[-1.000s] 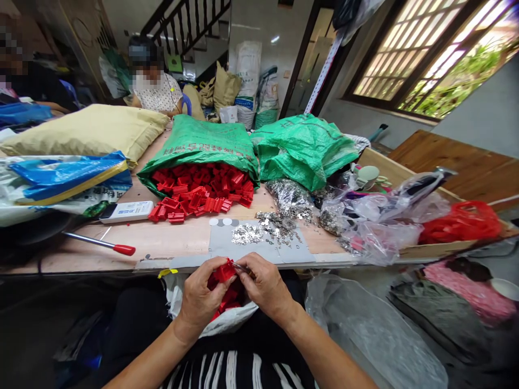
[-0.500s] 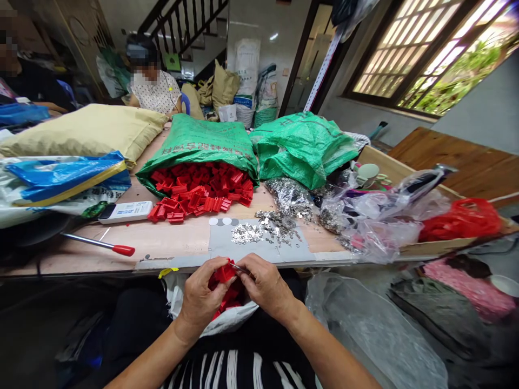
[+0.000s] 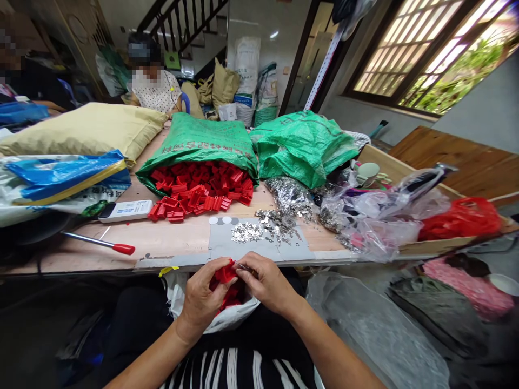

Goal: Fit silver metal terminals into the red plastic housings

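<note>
My left hand (image 3: 201,296) is closed round a red plastic part (image 3: 225,272), held just in front of the table edge. Close beside it, my right hand (image 3: 265,283) pinches a slim metal tool (image 3: 242,266), its tip at the red part; the fingers hide most of the tool. Below both hands, a white sack (image 3: 229,320) in my lap holds more red parts (image 3: 233,297). On the table ahead, small shiny metal pieces (image 3: 247,232) lie spread on a grey sheet (image 3: 227,249). Behind them, red plastic parts (image 3: 198,192) spill from a green woven bag (image 3: 206,138).
Another green bag (image 3: 302,146) and a clear bag of metal pieces (image 3: 290,195) stand to the right, near a box (image 3: 438,246) of plastic bags. At left are a red-tipped lever (image 3: 121,248), a white device (image 3: 127,210) and a beige sack (image 3: 85,127). Two people sit beyond.
The right hand has shifted slightly, and less of the metal tool shows between its fingers. The left hand keeps its hold on the red part.
</note>
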The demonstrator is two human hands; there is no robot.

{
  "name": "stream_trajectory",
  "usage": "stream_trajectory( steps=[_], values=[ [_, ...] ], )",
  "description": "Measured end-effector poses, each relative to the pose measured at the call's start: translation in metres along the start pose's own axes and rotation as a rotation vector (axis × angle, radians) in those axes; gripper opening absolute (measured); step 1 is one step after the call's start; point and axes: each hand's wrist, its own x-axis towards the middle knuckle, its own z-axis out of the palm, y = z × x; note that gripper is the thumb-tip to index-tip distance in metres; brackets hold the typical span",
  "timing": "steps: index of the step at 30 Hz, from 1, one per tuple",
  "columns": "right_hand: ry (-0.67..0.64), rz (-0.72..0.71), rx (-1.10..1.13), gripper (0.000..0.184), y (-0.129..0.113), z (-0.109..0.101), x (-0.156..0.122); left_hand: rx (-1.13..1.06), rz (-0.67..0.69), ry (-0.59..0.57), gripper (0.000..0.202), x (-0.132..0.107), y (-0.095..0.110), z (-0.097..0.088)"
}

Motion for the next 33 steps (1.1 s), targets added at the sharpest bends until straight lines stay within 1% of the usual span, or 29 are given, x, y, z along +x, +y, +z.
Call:
stream_trajectory(
  steps=[2,4,7,10,14,19,22,24,26,29,33],
  values=[
    [-0.011,0.053,0.122,0.015,0.003,-0.005,0.0,-0.009,-0.009,0.009,0.028,-0.001,-0.001,0.0],
    [0.027,0.12,0.225,0.015,0.007,-0.008,0.0,-0.013,-0.002,0.018,0.028,-0.001,-0.002,0.0],
    [0.061,0.196,0.308,0.012,0.014,-0.006,0.001,-0.013,0.012,0.029,0.028,-0.001,-0.002,0.0],
    [0.035,0.227,0.353,0.01,0.016,0.001,0.003,-0.011,0.016,0.035,0.028,-0.001,0.0,0.0],
    [0.031,0.279,0.4,0.014,0.017,0.009,0.007,-0.036,0.004,0.028,0.03,-0.002,0.001,-0.001],
    [-0.019,0.319,0.507,0.019,0.017,0.012,0.009,-0.106,-0.061,-0.009,0.031,-0.005,0.004,0.001],
    [-0.018,0.334,0.539,0.022,0.018,0.013,0.007,-0.122,-0.089,-0.021,0.03,-0.005,0.007,0.002],
    [-0.019,0.341,0.583,0.027,0.02,0.014,0.005,-0.133,-0.106,-0.043,0.029,-0.005,0.008,0.003],
    [-0.058,0.355,0.679,0.034,0.023,0.015,0.002,-0.149,-0.123,-0.075,0.029,-0.006,0.007,0.002],
    [-0.155,0.4,0.852,0.042,0.027,0.016,-0.003,-0.188,-0.159,-0.132,0.029,-0.008,0.004,0.002],
    [-0.207,0.421,0.958,0.044,0.03,0.018,-0.008,-0.216,-0.187,-0.169,0.028,-0.009,0.001,0.001]
  ],
)
